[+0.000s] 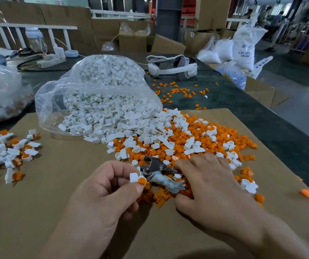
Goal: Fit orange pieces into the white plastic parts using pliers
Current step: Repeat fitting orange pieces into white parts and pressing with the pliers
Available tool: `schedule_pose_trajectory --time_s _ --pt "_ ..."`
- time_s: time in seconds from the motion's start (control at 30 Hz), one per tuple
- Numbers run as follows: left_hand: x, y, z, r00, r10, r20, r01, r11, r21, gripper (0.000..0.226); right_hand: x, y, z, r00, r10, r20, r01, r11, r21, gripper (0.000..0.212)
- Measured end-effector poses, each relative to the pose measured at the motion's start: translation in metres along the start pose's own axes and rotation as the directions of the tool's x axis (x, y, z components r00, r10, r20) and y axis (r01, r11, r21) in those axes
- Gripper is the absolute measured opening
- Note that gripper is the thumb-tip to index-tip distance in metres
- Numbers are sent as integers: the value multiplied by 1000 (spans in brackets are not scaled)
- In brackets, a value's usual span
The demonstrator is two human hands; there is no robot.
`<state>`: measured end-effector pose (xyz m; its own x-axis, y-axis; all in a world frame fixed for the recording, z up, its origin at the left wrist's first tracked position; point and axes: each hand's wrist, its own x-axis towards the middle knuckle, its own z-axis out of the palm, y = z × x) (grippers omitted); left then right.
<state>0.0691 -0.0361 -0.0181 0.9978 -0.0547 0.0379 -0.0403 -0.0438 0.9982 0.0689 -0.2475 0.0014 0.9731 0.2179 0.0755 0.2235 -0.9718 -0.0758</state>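
Left hand (pixel 101 189) pinches, thumb against forefinger, a white part (pixel 134 177) with an orange piece (pixel 141 181) seated in its round end. Right hand (pixel 209 180) is curled round the handles of the pliers (pixel 154 166), whose metal head lies just right of the held part. Beyond: a mixed heap (pixel 196 139) of loose orange and white pieces on a cardboard sheet (pixel 56 184), the white ones spilling from a clear bag (pixel 93 86); only legible writing is "ABS" on a white sack (pixel 244 47) far right, the rest blurred.
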Motion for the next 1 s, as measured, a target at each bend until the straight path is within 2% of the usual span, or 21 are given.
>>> schedule_pose_trajectory --time_s 0.1,0.17,0.27,0.33,0.47,0.57,0.67,0.83,1.0 --pt "1 2 1 1000 2 -8 -2 1000 -11 18 -1 6 -3 999 -20 26 19 999 27 60" --pt "1 1 0 1000 15 -7 -15 1000 -11 22 -1 8 -6 999 -35 30 33 998 53 59" --pt "-1 2 -1 1000 15 -15 -16 1000 -20 21 -1 6 -10 997 -57 -43 61 994 85 42" --pt "-2 2 -1 999 28 -29 -29 999 -34 20 -4 4 -14 994 -57 -95 69 989 128 37" --pt "0 1 -2 998 47 -50 -51 994 -98 25 -11 4 -26 977 27 -211 23 972 232 48" --pt "-1 2 -1 995 79 -63 -87 987 -135 35 -13 3 -28 985 7 -174 23 986 165 45" --pt "-2 3 0 992 107 -73 -118 980 -160 33 -14 2 -31 993 -49 -109 63 991 122 39" --pt "-2 3 0 986 153 -73 -164 967 -197 28 -17 4 -32 987 -163 -13 163 979 121 64" --pt "-1 5 0 971 240 -19 -241 963 -124 16 -19 -2 -34 983 -185 -16 186 970 157 56"
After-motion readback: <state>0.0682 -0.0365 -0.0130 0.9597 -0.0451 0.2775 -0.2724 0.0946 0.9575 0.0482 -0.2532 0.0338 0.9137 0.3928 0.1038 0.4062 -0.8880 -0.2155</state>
